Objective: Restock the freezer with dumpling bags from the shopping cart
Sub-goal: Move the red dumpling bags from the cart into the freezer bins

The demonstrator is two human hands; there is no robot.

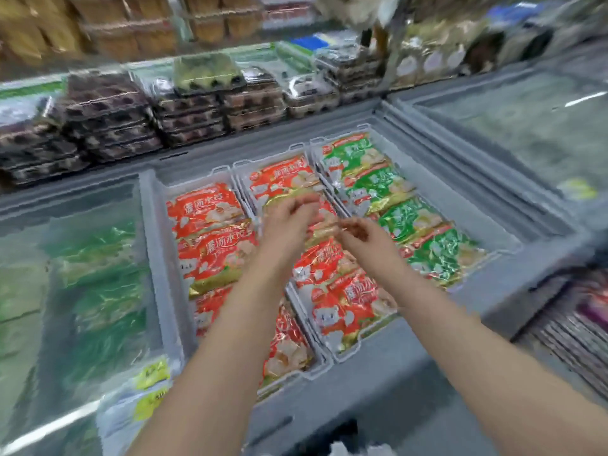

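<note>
Left hand and right hand, grip too blurred to tell, hover just above red dumpling bags running lengthwise beneath them.

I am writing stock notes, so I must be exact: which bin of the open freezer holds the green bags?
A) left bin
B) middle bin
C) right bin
C: the green bags lie in the right bin; the other two bins hold red bags.
</note>
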